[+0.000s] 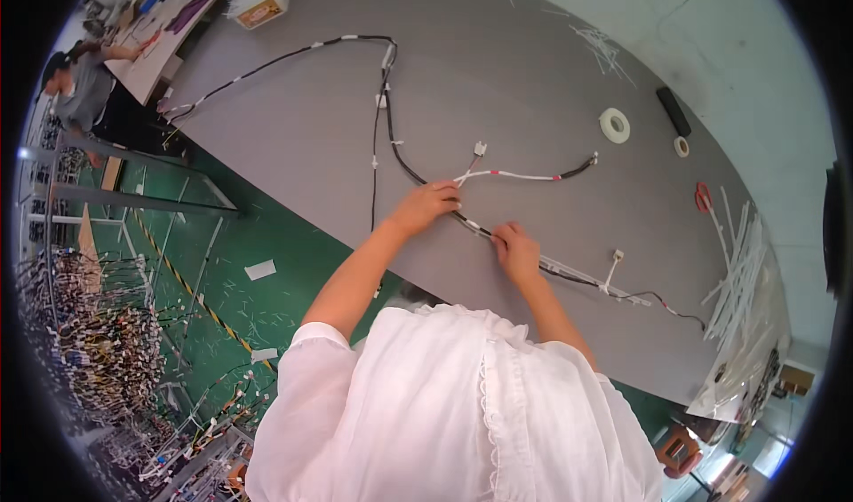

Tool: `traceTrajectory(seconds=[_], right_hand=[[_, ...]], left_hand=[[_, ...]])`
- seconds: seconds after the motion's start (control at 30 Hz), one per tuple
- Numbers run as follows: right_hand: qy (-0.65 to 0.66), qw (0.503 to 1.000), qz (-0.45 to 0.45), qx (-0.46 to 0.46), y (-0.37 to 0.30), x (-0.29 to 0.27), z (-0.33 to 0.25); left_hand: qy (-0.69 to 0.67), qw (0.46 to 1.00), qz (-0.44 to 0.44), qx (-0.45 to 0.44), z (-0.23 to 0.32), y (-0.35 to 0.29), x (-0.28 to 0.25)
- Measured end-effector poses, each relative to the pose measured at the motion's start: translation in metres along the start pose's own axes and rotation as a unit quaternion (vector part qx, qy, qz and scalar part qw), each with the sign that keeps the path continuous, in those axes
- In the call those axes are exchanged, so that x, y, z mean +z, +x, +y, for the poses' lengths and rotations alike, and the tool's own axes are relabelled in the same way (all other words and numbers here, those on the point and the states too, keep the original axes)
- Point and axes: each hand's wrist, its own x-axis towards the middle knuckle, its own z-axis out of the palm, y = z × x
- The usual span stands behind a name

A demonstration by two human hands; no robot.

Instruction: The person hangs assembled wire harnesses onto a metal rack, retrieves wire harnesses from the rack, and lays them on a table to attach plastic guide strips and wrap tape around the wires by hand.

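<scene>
Left hand (425,209) reaches farther (right hand (518,251) nearer), fingers (446,196) bent.

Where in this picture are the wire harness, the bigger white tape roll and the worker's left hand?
Wire harness (390,120): head view, on its black upper stretch.
Bigger white tape roll (605,126): head view, left side of its ring.
Left hand (425,207): head view, back of the hand.

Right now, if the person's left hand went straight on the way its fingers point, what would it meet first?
The left hand would probably meet the white cable branch with red bands first, though height is unclear and it might pass above.
</scene>
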Motion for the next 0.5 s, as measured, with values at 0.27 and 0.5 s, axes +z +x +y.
traceTrajectory(seconds=[0.27,0.5], right_hand=[[0.070,0.997,-0.025,0.033,0.0045,-0.0028,0.0063],[0.045,0.997,-0.030,-0.050,0.0072,-0.0086,0.0045]], left_hand=[[-0.042,0.999,0.011,-0.016,-0.0009,0.0078,-0.0029],[-0.021,0.999,-0.013,-0.029,0.0033,0.0112,-0.0030]])
